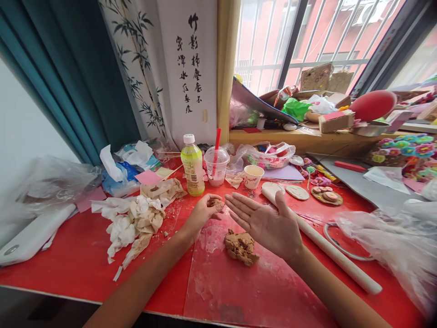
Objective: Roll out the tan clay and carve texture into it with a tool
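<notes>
The glossy red tabletop [82, 259] I watch remotely bears a rough brown clay lump [241, 248] near the right hand [268, 223], which is empty, spread flat. The left hand [202, 213] curls around a small brown clay piece [216, 202]; I'd grip that lightly, lest it crumble.

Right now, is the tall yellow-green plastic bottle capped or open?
Capped: a round white cap sits on the yellow-green bottle, which stands upright beyond the left hand.
</notes>
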Tool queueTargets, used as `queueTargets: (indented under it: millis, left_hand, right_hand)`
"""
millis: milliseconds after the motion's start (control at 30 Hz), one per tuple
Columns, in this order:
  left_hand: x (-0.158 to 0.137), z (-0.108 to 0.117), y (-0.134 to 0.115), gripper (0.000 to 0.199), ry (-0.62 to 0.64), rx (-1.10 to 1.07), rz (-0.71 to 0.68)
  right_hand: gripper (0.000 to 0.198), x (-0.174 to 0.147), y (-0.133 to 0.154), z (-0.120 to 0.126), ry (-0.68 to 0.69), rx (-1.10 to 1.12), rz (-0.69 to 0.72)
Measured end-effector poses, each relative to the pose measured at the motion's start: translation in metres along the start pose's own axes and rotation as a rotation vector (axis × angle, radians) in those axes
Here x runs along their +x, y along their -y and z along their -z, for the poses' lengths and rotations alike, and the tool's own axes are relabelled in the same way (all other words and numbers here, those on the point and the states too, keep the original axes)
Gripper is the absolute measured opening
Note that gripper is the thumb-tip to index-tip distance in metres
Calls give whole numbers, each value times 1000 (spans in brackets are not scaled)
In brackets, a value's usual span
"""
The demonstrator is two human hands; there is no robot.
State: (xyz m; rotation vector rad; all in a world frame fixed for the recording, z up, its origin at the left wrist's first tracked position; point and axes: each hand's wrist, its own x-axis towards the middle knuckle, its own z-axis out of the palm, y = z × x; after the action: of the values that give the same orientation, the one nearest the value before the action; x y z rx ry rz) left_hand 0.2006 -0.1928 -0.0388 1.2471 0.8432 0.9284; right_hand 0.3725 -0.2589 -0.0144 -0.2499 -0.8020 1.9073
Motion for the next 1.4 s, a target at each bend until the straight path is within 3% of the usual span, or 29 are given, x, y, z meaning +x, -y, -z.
queueTargets:
  millis: [500,667,833,1067,1200,1300,1400]
  left_hand:
    - [0,1,4,36,-64,40,142]
    - [3,5,5,26,-81,-38,155]
    - [1,8,-2,43,-59,-118,187]
    - [0,6,-5,49,-72,-86,194]
    - [-3,3,-7,52,-59,-76,144]
    - [-5,1,-9,51,-70,-47,44]
    - [-7,-1,-11,24,-48,-14,-124]
  right_hand:
    - [73,-1,4,0,-32,68,70]
    - [74,0,4,0,-37,87,85]
    - [73,0,4,-1,-45,57,82]
    - [70,-1,8,-10,-79,-70,47]
    - [66,2,7,-4,-117,-169,24]
    - [51,6,1,14,-191,-307,-66]
    - [37,8,-8,27,-294,-377,-199]
